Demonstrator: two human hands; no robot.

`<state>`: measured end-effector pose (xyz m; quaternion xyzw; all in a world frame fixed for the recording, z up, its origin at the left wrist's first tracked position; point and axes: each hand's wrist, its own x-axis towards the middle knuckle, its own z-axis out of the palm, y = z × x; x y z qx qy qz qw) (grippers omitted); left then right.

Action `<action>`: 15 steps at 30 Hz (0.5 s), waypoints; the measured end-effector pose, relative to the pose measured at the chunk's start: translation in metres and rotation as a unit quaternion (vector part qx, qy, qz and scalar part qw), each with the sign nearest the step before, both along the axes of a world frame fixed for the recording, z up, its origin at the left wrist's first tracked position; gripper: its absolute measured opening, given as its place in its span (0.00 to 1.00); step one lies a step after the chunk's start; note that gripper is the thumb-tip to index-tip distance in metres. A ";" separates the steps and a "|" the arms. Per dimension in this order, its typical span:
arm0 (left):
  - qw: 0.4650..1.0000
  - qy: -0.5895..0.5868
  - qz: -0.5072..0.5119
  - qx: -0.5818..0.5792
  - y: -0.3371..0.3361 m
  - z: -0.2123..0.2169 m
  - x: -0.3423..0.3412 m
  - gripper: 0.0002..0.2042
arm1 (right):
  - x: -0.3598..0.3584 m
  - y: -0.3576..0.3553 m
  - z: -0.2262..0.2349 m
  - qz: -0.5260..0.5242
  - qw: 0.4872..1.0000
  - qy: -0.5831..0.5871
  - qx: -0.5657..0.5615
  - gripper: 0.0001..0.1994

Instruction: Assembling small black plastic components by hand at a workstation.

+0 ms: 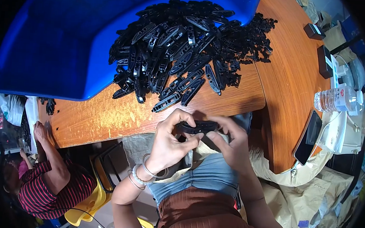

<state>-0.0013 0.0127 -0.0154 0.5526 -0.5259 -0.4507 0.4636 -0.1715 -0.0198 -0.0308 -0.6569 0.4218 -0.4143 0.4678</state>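
Between my two hands, just off the table's near edge, is a long black plastic part (197, 127) with tapered ends. My left hand (173, 134) pinches its left end between thumb and fingers. At the other end, my right hand (229, 138) grips it with thumb and fingertips, partly covering that end. A large heap of similar black plastic parts (169, 50) lies on the table ahead of my hands. Smaller black pieces (256, 39) are piled at the heap's right side. Open paper and grey sacking (136, 149) lie below my hands, over my lap.
A blue bin (56, 52) stands tipped behind the heap on the wooden table (119, 122). To the right are a phone (308, 137), a water bottle (336, 99) and brown paper sacks (277, 203). Another person in a striped top (59, 186) sits at the left near a yellow chair (85, 206).
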 end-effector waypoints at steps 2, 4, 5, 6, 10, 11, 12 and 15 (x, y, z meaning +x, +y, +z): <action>1.000 -0.020 0.014 -0.014 0.001 0.002 0.000 0.12 | 0.000 0.004 -0.004 0.054 0.993 -0.030 0.101 0.15; 0.996 0.050 0.034 0.062 0.007 0.004 0.002 0.11 | 0.001 0.006 -0.010 0.058 0.992 -0.050 0.105 0.13; 0.996 0.050 0.033 0.062 0.009 0.006 0.003 0.11 | 0.004 0.007 -0.010 0.064 0.991 -0.061 0.096 0.12; 0.992 0.081 0.039 0.084 0.011 0.009 0.005 0.10 | 0.006 0.007 -0.009 0.069 0.991 -0.071 0.088 0.12; 0.994 0.001 -0.026 0.109 0.026 0.015 0.029 0.07 | 0.007 -0.003 0.000 0.170 0.980 -0.052 0.092 0.09; 0.991 0.003 -0.030 0.131 0.030 0.018 0.034 0.07 | 0.003 -0.010 -0.008 0.151 0.988 -0.041 0.008 0.07; 0.983 -0.114 -0.072 0.129 0.032 0.020 0.042 0.07 | -0.002 -0.019 -0.023 0.131 0.988 -0.029 -0.075 0.06; 0.922 -0.299 -0.202 0.138 0.032 0.018 0.062 0.07 | -0.008 -0.061 -0.040 -0.128 0.967 0.064 -0.210 0.06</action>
